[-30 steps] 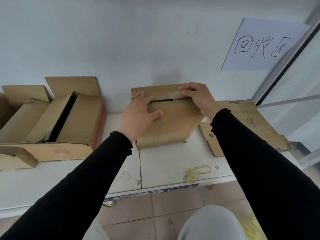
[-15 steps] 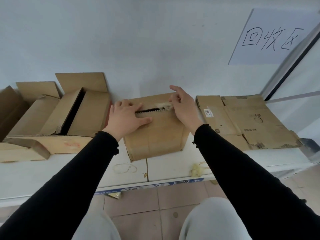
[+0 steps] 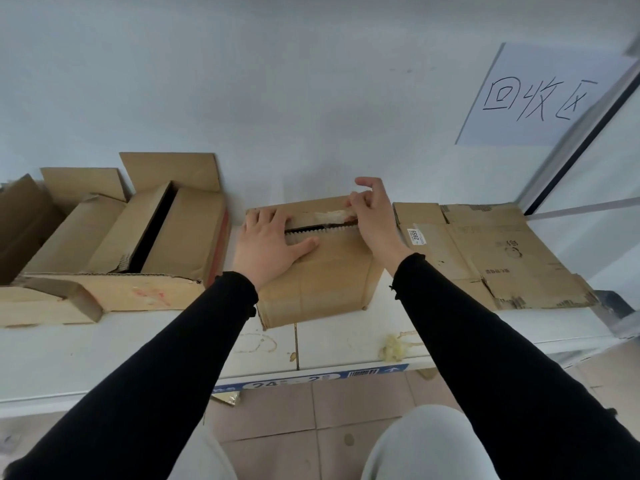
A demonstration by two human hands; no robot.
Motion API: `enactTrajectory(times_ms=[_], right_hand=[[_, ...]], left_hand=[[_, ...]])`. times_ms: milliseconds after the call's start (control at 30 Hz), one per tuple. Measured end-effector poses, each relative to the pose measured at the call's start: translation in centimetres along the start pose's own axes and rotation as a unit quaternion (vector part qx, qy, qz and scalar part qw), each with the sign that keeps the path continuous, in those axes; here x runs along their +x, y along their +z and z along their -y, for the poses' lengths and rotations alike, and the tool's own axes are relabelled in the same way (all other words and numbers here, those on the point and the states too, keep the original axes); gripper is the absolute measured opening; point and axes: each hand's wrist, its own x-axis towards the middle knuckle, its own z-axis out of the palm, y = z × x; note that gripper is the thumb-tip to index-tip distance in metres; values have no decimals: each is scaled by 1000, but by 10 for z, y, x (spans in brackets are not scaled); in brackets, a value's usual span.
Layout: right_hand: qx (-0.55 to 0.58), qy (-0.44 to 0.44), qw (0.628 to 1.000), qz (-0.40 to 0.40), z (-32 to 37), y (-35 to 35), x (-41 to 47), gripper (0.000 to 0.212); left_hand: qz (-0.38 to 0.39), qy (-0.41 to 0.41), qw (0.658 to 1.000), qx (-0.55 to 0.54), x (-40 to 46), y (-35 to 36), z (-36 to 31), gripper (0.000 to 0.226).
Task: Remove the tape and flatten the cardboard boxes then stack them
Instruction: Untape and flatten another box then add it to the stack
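under the flat, spread fingers of the left hand (image 3: 268, 242) lies the cardboard box (image 3: 318, 275), pressed onto the white shelf (image 3: 104, 351). just right of those fingertips, the right hand (image 3: 372, 216) pinches a crumpled strip of tape (image 3: 332, 215) between thumb and forefinger along the box's open seam. beyond the right hand's knuckles a flattened box (image 3: 491, 254) lies flat; left of the left hand stand opened boxes (image 3: 114, 237).

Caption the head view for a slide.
Left hand presses the middle box flat while right hand pinches tape at its seam.
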Motion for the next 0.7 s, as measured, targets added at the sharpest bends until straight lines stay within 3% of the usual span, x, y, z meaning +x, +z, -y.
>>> enactTrajectory(times_ms=[167, 300, 700], right_hand=[[-195, -81, 974, 80, 2, 8, -4, 57], [-265, -108, 954, 89, 5, 14, -4, 62], [-316, -65, 944, 66, 6, 6, -2, 79]], left_hand=[[-4, 3, 1000, 1, 1, 3, 0, 77], [-7, 7, 1000, 4, 1, 5, 0, 78], [-9, 12, 1000, 15, 2, 7, 2, 81]])
